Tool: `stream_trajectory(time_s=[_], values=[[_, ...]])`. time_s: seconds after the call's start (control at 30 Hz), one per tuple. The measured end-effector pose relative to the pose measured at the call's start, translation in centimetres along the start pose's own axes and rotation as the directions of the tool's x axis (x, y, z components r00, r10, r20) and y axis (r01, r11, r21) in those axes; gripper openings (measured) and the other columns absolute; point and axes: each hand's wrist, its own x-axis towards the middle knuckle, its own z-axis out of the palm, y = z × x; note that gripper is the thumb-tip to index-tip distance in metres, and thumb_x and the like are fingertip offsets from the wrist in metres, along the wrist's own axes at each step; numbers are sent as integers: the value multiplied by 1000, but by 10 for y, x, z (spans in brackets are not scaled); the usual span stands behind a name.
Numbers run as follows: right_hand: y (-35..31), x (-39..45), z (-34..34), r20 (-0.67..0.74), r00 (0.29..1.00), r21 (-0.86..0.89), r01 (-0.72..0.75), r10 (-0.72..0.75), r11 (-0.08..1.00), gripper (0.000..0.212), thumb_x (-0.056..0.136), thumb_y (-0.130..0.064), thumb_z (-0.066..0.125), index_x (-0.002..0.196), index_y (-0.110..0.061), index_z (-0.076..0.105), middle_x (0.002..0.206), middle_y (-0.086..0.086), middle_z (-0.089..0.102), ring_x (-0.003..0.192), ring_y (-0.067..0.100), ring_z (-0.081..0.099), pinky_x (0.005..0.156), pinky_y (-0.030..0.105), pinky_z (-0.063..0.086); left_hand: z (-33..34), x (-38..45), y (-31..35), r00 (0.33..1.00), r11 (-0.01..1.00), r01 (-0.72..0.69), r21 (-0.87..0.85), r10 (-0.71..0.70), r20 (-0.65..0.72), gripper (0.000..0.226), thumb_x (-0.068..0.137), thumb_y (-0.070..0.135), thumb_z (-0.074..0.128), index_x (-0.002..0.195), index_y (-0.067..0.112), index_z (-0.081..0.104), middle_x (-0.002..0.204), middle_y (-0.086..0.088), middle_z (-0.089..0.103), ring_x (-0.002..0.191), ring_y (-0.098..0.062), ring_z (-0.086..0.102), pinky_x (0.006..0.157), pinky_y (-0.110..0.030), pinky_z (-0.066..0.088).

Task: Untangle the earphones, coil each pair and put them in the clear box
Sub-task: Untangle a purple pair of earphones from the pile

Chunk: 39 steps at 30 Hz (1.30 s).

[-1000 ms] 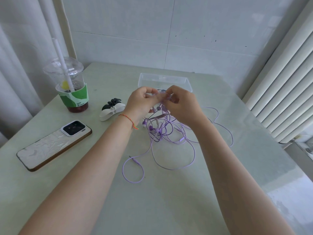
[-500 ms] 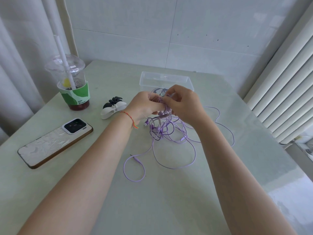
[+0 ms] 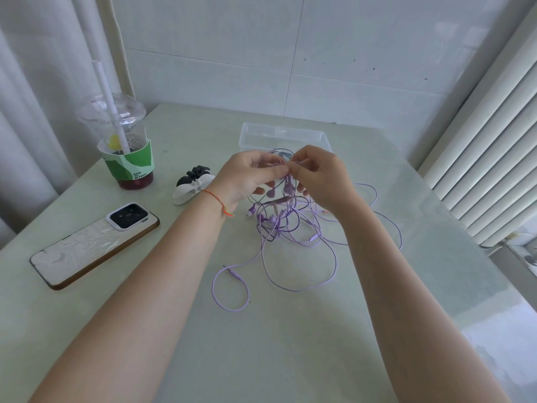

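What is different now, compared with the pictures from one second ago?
Little changed. Both hands, the left hand and the right hand, keep pinching the purple earphone tangle near its top, working at the knot; the loops between the fingers shifted slightly. The clear box, phone, drink cup and hair clips stayed put.

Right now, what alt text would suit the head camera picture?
Two hands, left hand and right hand, pinch a tangle of purple earphones above a pale table, with a clear box behind.
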Motion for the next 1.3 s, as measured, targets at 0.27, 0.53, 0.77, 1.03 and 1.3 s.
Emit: stream_trajectory(time_s=[0.27,0.53,0.77,1.03,1.3], values=[[-3,-3,-3,23,999,70,-46,44,996,14,88,-21,69,82,-11,65,62,0,65,53,13,58,59,30,50,3,-5,4,999,998,-39,-39,40,24,17,86,3,70,95,18,70,78,-4,67,64,-14,59,56,-16,44],[-7,-4,-4,85,993,119,-87,78,989,15,90,-18,67,87,-3,64,61,-3,63,53,11,58,54,23,48,-1,-1,1,999,990,-5,-140,10,33,35,79,-17,64,101,10,66,68,7,69,62,-3,63,60,-13,48],[-8,-5,-2,136,986,193,-123,98,973,9,92,-12,62,84,-9,61,67,0,63,53,9,60,50,22,48,-1,0,-1,998,991,-38,-125,44,47,37,80,-19,60,100,13,65,70,4,67,64,-8,61,63,-16,48],[-5,-3,-6,159,972,258,-211,174,943,20,97,-16,54,77,-15,57,67,3,61,57,18,56,52,27,45,0,0,0,994,994,-94,-46,96,42,17,91,7,65,103,19,68,77,5,70,65,-6,59,56,-14,42],[1,-1,-5,94,980,186,-192,177,964,15,91,-22,66,80,-14,62,69,-2,60,62,11,56,60,26,49,-3,11,-6,972,999,-20,25,26,-236,18,88,10,63,103,20,65,80,7,62,70,-11,56,70,-25,42]])
